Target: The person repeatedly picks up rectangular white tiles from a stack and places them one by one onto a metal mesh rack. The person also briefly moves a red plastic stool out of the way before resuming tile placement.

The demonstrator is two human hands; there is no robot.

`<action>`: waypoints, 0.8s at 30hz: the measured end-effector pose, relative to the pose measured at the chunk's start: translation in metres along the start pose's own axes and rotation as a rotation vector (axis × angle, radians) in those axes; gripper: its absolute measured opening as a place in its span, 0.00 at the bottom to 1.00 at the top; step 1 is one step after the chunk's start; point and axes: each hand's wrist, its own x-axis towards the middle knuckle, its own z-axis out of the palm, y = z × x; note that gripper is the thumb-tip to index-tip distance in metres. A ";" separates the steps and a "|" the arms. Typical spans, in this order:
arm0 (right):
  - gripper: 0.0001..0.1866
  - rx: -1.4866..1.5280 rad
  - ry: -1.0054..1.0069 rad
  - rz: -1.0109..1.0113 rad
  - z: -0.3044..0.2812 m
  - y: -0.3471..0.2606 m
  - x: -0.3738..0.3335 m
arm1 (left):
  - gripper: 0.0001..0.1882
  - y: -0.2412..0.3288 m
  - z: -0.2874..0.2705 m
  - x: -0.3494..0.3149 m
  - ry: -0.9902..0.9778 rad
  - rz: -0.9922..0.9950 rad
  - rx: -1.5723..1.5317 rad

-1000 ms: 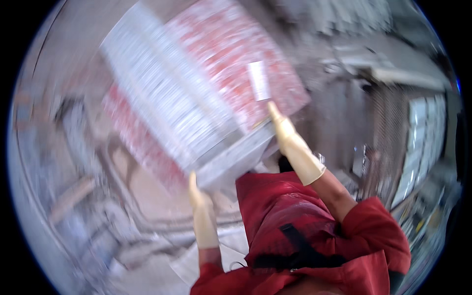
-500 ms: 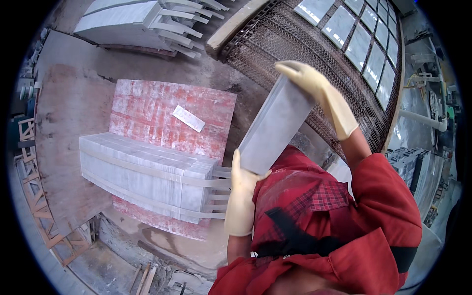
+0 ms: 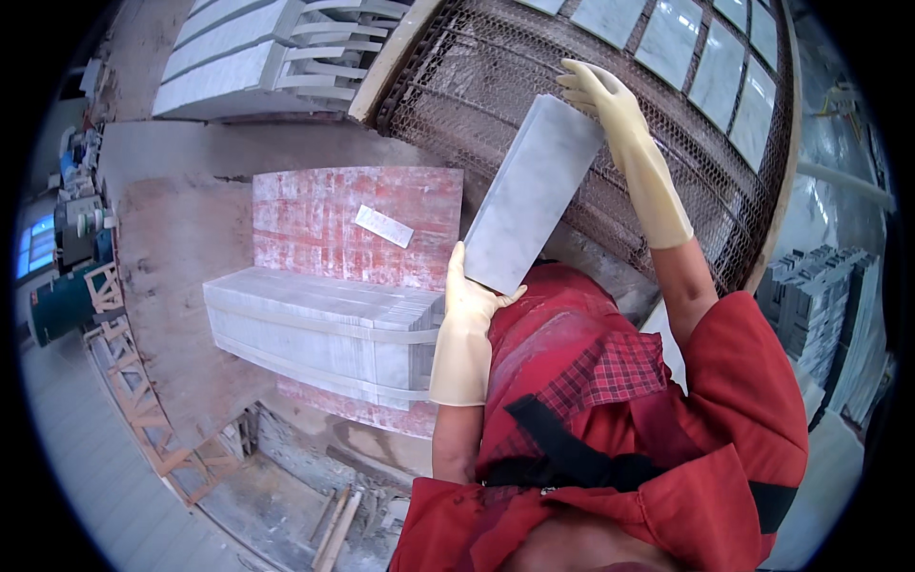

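Observation:
A small stack of grey-white stone tiles (image 3: 536,195) is tilted in front of me, its long side running from lower left to upper right. My left hand (image 3: 467,310), in a cream rubber glove, grips the lower end, with one digit along the left edge and another under the bottom edge. By the upper right corner is my right hand (image 3: 610,110), gloved alike, its fingers stretched out and apart; whether it touches the tiles is hard to tell. To the left, a long row of strapped tiles (image 3: 310,329) stands on a red, white-smeared board (image 3: 315,219).
A wire-mesh conveyor (image 3: 477,86) carries rows of shiny tiles (image 3: 667,43) on the far right. Another strapped tile stack (image 3: 224,76) stands far left. One small pale strip (image 3: 384,227) lies on the red board. Tile stacks (image 3: 815,296) stand at the right.
My right hand has come off the top end of the tiles and opened, moving up. The tiles stay in my left hand. The whole view has shifted.

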 end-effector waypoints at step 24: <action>0.23 0.510 -0.188 0.434 0.009 0.140 -0.213 | 0.18 -0.025 -0.044 0.044 -0.281 0.245 0.238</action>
